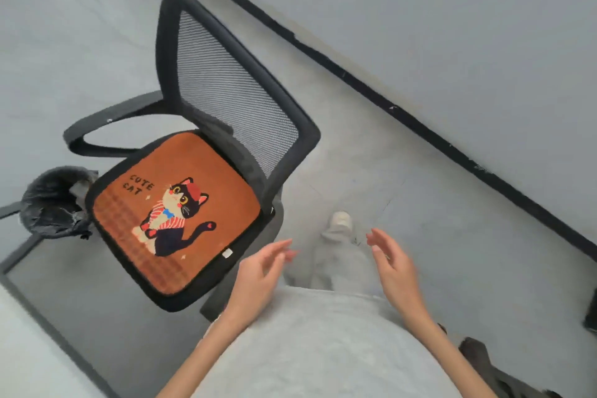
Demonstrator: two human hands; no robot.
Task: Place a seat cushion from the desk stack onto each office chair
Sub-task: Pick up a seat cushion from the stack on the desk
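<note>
An orange seat cushion [206, 178] printed with a cat and the words "CUTE CAT" lies flat on the seat of a black mesh-back office chair [232, 87] at the left centre. My left hand [258, 271] hovers just off the chair's front right corner, fingers apart and empty. My right hand [395, 263] is further right over the floor, also empty with fingers spread. Neither hand touches the cushion or chair. The desk stack of cushions is out of view.
A bin lined with a dark bag [53, 200] stands left of the chair. A pale desk edge with a dark frame [35, 304] runs along the lower left. A grey wall with black skirting [420, 126] crosses the right. My foot [339, 223] rests on grey floor.
</note>
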